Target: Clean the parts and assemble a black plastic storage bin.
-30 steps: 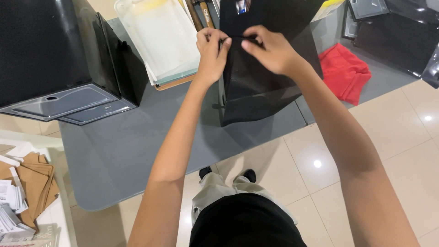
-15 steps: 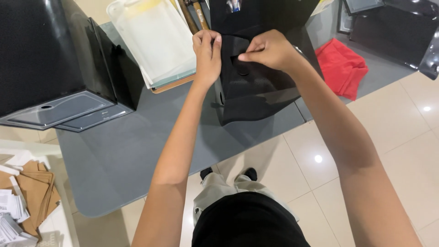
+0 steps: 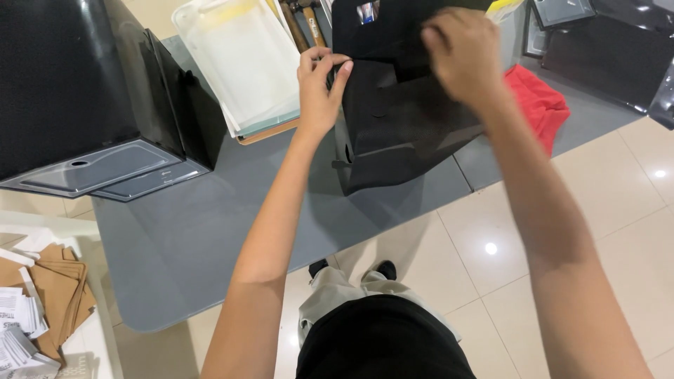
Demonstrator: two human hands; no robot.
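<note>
The left hand point(image 3: 319, 88) has its grip closed on the near left edge of the black fabric bag point(image 3: 404, 116), fingers and thumb pinched over the rim. The right hand point(image 3: 460, 52) curls over the bag's top right side, though whether that grip clamps the cloth is hidden by its back. The bag stands on the grey surface point(image 3: 210, 231). Just left of the left grip lies a pale plastic folder point(image 3: 242, 63); right of the other, a red cloth point(image 3: 537, 102).
</note>
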